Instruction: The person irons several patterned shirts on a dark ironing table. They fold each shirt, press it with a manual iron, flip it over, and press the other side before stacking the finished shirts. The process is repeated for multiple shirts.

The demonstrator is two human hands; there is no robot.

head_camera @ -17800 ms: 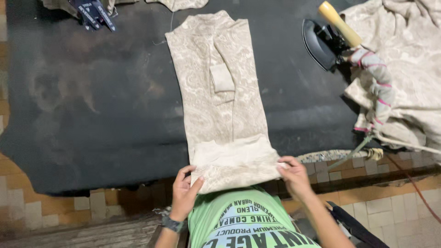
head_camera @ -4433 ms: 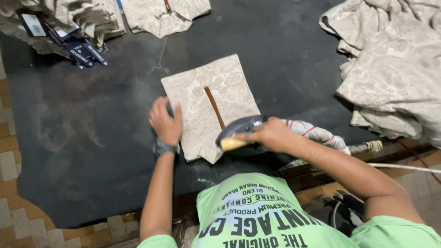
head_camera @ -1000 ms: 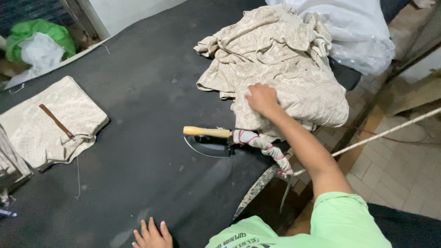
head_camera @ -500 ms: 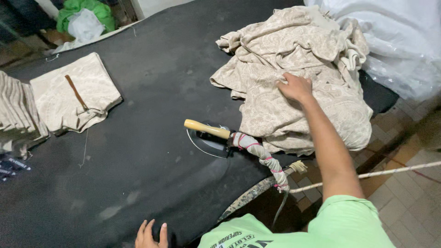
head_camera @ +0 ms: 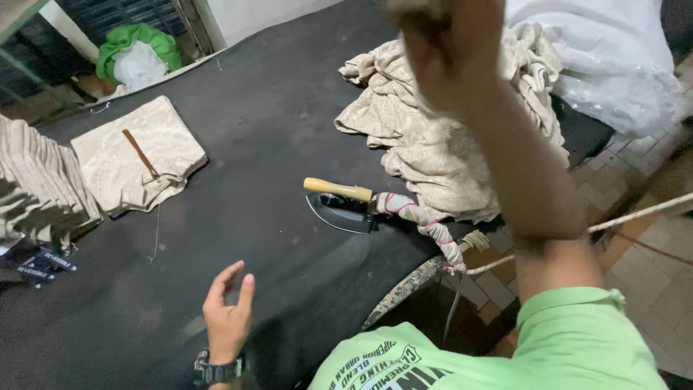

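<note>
Fingers of right hand point(head_camera: 451, 50) grip beige cloth point(head_camera: 440, 137) — left hand point(head_camera: 227, 310) spread, empty

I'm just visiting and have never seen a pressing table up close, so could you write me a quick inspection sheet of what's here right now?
Surface: broad black padded table, faintly dusty and scuffed.
Job's things: heap of crumpled beige patterned garments at the far right; black flat iron with pale wooden handle resting on the table beside the heap.
Clutter: folded beige garment with brown strip; stack of folded beige garments at the left edge; dark card tags below the stack.
Hands: right hand raised close to the camera, blurred, seemingly gripping beige cloth; left hand open, empty, above the near table edge.
Cables: cloth-wrapped iron cord running off the table edge.
Surroundings: white plastic-covered bundle; green and white bags; tiled floor.
</note>
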